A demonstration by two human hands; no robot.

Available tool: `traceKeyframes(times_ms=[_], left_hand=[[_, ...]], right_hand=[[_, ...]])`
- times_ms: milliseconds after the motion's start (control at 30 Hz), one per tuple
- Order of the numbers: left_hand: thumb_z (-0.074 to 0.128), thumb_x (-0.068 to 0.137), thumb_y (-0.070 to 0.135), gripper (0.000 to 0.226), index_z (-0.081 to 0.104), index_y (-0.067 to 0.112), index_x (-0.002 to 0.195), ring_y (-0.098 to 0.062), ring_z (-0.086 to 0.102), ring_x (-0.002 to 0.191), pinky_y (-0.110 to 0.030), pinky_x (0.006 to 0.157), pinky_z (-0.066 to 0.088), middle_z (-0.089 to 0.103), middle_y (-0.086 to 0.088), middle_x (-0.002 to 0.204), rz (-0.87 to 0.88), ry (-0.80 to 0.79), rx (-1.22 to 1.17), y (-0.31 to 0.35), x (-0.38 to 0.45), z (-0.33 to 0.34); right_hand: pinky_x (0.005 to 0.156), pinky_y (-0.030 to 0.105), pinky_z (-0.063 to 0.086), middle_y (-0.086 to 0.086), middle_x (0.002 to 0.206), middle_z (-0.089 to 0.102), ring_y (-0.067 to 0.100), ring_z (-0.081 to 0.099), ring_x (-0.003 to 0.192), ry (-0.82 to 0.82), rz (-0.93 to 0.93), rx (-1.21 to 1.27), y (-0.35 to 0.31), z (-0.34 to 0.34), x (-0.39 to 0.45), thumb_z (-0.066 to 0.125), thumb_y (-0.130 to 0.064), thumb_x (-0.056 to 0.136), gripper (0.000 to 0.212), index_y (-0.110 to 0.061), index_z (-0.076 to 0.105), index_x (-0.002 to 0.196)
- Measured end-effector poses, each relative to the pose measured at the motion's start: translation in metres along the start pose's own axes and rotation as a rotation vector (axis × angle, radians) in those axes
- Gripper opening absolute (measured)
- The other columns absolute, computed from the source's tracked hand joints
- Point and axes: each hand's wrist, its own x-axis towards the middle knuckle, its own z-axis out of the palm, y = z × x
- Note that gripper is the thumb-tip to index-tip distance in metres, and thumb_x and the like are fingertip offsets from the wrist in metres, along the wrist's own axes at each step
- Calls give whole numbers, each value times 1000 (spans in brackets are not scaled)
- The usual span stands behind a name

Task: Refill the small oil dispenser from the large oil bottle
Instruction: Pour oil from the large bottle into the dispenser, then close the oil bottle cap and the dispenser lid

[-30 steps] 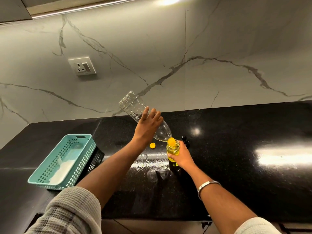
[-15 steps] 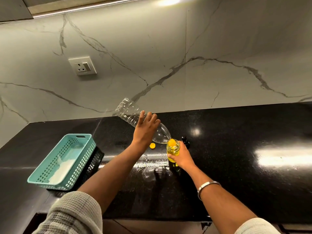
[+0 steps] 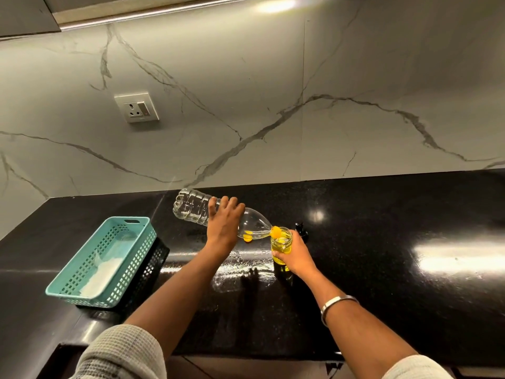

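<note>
My left hand (image 3: 224, 228) is wrapped over the middle of the large clear ribbed plastic oil bottle (image 3: 195, 209), which lies tilted almost flat, base up and to the left, its neck pointing down to the right. Its yellow-stained mouth (image 3: 276, 230) sits right at the rim of the small glass oil dispenser (image 3: 281, 243); whether they touch I cannot tell. My right hand (image 3: 293, 257) grips that dispenser around its lower body, holding it upright on the glossy black stone tabletop (image 3: 396, 228). The dispenser shows yellow oil high up its neck, while the big bottle looks nearly drained, with only a small yellow pool near its shoulder.

A small yellow cap (image 3: 247, 237) appears through the clear bottle wall, lying on the tabletop behind it, and the black dispenser top (image 3: 300, 228) stands just beyond the dispenser.

What worries me is overflow: the level looks close to the rim, so tipping the last oil in too fast could send it over the edge and down onto my fingers. The opening is narrow, and if the bottle's mouth drifts off it, oil would run onto the tabletop, where a wet-looking smear (image 3: 246, 269) already shows. Oily glass could then slip in my grip. The light, nearly empty bottle is also easy to over-rotate.

A teal perforated plastic basket (image 3: 101, 258) sits well apart to the left.
</note>
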Motion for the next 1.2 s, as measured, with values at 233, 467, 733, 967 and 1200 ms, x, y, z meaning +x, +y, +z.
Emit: traceKeyframes(times_ms=[233,467,733,967,1200], left_hand=[[69,76,6,59,50,28,128,-20,36,131,-42,110,12,46,3,132,-43,-8,-60,-3,-6,9],[66,78,3,60,49,31,128,-18,36,130,-39,109,14,46,6,131,-81,-6,-97,-6,-14,22],[62,80,0,59,50,32,127,-16,37,129,-39,109,14,47,7,130,-122,8,-190,-8,-20,30],[72,78,14,67,43,32,135,-14,32,133,-41,111,10,42,9,136,-169,-60,-301,-8,-23,33],[79,73,27,79,39,31,140,-12,31,134,-41,114,9,39,10,138,-210,-117,-441,-7,-25,28]], right_hand=[[99,34,43,0,126,52,18,51,116,-7,1,2,-1,-2,-1,83,-19,72,65,-20,45,125],[98,32,44,-1,125,54,18,53,117,-44,15,-29,-2,-7,0,84,-21,70,66,-19,46,125],[117,45,26,0,152,31,23,27,142,-130,10,-5,-9,-21,-2,90,-32,61,117,-21,16,151],[116,52,22,-10,157,19,19,12,145,-298,-69,81,-32,-45,-9,73,-73,57,125,-30,6,153],[105,31,30,-3,134,56,18,45,131,-14,-64,200,-51,-52,-2,27,-48,101,50,-22,47,138]])
